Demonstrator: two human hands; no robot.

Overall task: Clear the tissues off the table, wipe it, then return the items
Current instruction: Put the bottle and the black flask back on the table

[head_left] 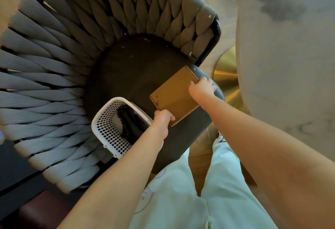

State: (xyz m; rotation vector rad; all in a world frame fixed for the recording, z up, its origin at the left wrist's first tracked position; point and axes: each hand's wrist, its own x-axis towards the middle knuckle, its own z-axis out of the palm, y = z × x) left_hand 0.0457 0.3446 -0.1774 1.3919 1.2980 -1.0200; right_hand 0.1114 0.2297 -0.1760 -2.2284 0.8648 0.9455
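Observation:
A flat brown wooden box (174, 94) lies on the dark seat (130, 69) of a woven grey chair. My left hand (163, 119) grips the box's near corner. My right hand (201, 87) holds its right edge, fingers curled over it. Beside the box, on the seat's near left, stands a white mesh basket (107, 125) with something dark inside. The pale marble-look table top (290, 56) fills the right side. No tissues are in view.
The chair's thick braided grey back (54, 65) curves round the seat on the left and far side. A gold table base (226, 76) shows between chair and table. My legs in pale green trousers (181, 201) stand at the seat's front edge.

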